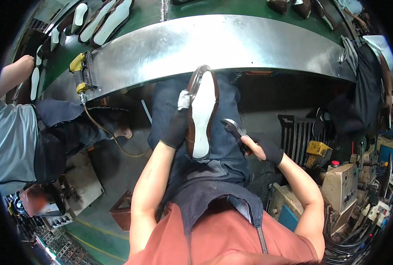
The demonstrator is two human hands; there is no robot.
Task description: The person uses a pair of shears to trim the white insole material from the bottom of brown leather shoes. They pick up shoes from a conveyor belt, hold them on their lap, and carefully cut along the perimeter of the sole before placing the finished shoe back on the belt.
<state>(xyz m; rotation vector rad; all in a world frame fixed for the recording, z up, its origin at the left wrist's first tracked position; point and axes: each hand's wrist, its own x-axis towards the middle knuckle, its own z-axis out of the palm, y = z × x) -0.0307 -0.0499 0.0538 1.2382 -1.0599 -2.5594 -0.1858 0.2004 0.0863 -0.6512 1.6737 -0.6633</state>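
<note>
One long, shiny metal ledge (183,44) runs across in front of us, with a green work surface (227,6) beyond it bearing other shoes (112,22). Over our lap we have a brown, white-bottomed shoe (203,110), sole toward us, toe by the ledge. A yellow pneumatic gun (77,68) sits at the ledge's left end. Our gloved left hand (178,126) clamps its fingers on the shoe's left side; our gloved right hand (264,149) wraps its fingers round a hammer-like tool (234,128), just right of the shoe.
</note>
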